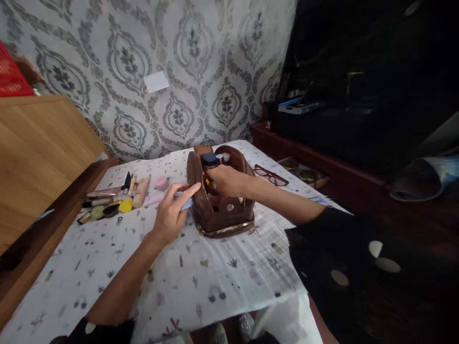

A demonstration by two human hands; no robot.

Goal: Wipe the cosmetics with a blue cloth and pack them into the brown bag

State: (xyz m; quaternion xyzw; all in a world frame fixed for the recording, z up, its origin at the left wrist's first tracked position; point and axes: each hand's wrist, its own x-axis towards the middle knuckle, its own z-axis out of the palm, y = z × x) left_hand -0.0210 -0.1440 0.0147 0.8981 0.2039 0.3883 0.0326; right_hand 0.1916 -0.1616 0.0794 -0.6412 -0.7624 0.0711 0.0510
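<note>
Table [150,286] first: white printed cloth over it, patterned wall past the far edge. Brown bag [224,222] stands upright toward the far edge, right of centre, mouth open and facing up. Right hand [227,180] is down in the mouth; fingers hidden, can't tell if they're pinching anything. Left hand [172,210] is at the bag's left wall, fingers loosely spread, one tip touching the rim. To reach in well: use that left hand as a brace, so the wall doesn't fold or the bag slide. Spread the rim a bit wider, go in from above, lift straight up, keep knuckles off the zip [225,230]. Inside, a dark-blue cap [210,159] stands proud beside smaller tops; knocking it looks like the main risk, so feel for one item at a time. Glasses [271,175] lie by the table's right edge, apart from the bag; keep the right elbow high there. Toward the left edge there's a cluster of cosmetics, incl. a beige-pink tube [142,191] and a yellow round piece [125,206]. Pink jar [161,183] sits between cluster and bag. Light-blue item [187,204] shows just beside the left hand; can't tell if it's held.
</note>
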